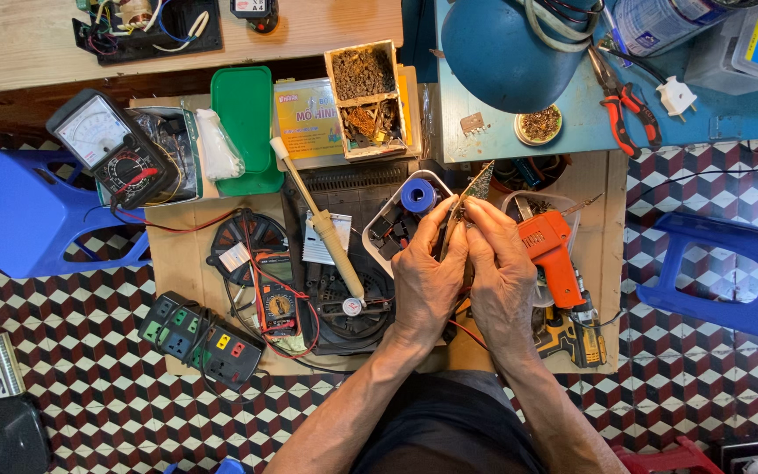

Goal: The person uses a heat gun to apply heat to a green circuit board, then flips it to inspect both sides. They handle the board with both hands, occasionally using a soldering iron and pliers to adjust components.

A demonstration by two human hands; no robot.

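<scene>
My left hand [427, 276] and my right hand [504, 276] are pressed together in the middle of the view. Both pinch a small green circuit board [477, 186] that stands on edge between the fingertips. A red wire [471, 333] runs down from under the hands. Just beyond the fingers lies a blue spool [418, 195] in a white tray [379, 235]. An orange soldering gun [554, 254] rests right of my right hand. A cream-handled soldering iron [322, 224] lies to the left of my left hand.
A cardboard sheet [177, 254] on the tiled floor holds a digital multimeter [278, 307], an analog meter [111, 145], a power strip [199, 338] and a green lid [243, 123]. Blue stools [19, 211] [730, 272] flank it. Red-handled pliers [625, 105] lie on a blue table.
</scene>
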